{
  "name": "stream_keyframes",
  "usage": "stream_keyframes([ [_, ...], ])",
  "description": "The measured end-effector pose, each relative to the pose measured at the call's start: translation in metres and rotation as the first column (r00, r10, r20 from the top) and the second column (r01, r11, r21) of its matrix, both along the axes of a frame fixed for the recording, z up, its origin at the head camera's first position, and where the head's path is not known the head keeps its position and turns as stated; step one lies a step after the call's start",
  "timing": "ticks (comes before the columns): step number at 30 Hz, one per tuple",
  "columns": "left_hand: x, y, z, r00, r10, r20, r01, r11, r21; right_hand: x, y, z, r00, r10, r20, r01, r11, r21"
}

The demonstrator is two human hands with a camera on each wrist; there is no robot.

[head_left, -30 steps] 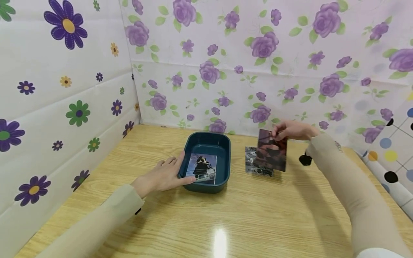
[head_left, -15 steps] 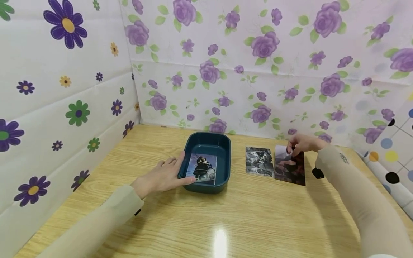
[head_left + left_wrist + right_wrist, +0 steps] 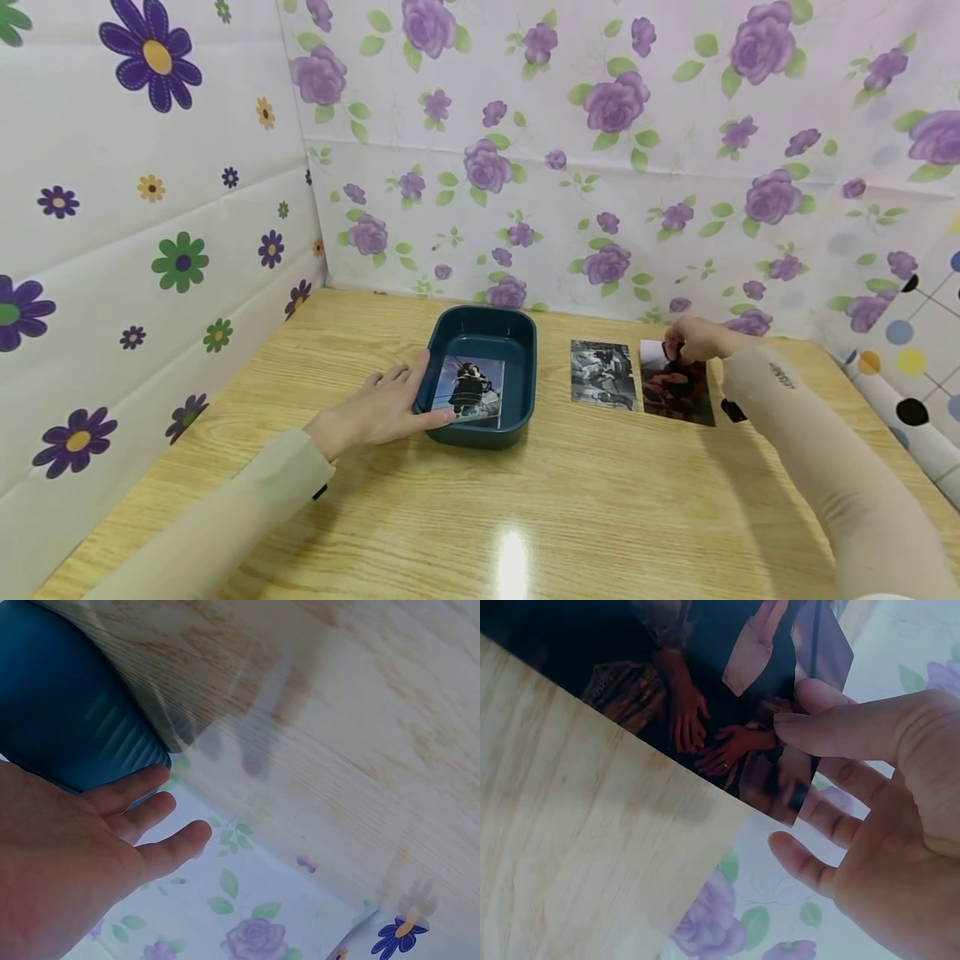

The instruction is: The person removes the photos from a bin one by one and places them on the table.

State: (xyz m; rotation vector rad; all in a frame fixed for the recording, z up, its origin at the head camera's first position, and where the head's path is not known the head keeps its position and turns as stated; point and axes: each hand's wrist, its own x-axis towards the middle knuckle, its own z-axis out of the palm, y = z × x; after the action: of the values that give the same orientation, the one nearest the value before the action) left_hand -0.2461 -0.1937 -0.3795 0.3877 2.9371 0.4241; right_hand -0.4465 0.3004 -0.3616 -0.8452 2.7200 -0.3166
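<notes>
My left hand [image 3: 375,408] rests against the left side of a dark teal plastic tray [image 3: 520,375], fingers extended and thumb over its front left rim. Inside the tray lies a photo [image 3: 468,392] of a dark-clad figure against a bluish sky. In the left wrist view, straight fingers touch the tray's outer wall [image 3: 82,712]. At the back right, my right hand [image 3: 697,340] pinches the far edge of a dark reddish photo [image 3: 675,392]. The right wrist view shows the thumb on the face of this photo [image 3: 682,712]. Left of it, a black-and-white photo [image 3: 602,375] lies flat on the table.
The wooden table [image 3: 420,525] reaches back to a wall covering with purple roses [image 3: 487,167]. Flowered sheeting [image 3: 180,262] closes the left side, and a dotted covering [image 3: 911,362] stands at the right.
My right hand has carried the dark reddish photo to the right and lowered it beside the black-and-white one, uncovering that one. The left hand and tray have stayed put.
</notes>
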Motion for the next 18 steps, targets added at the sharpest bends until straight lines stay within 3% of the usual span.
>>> stream_keyframes([
  [9,0.001,0.000,0.001,1.000,0.001,0.001,-0.001,1.000,-0.001,0.005,-0.012,-0.003,0.999,-0.007,-0.035,0.009,0.997,0.073],
  [18,0.001,0.001,0.002,1.000,-0.002,0.002,0.002,1.000,0.005,0.006,-0.012,-0.014,0.984,-0.041,-0.171,0.065,0.989,0.135],
])
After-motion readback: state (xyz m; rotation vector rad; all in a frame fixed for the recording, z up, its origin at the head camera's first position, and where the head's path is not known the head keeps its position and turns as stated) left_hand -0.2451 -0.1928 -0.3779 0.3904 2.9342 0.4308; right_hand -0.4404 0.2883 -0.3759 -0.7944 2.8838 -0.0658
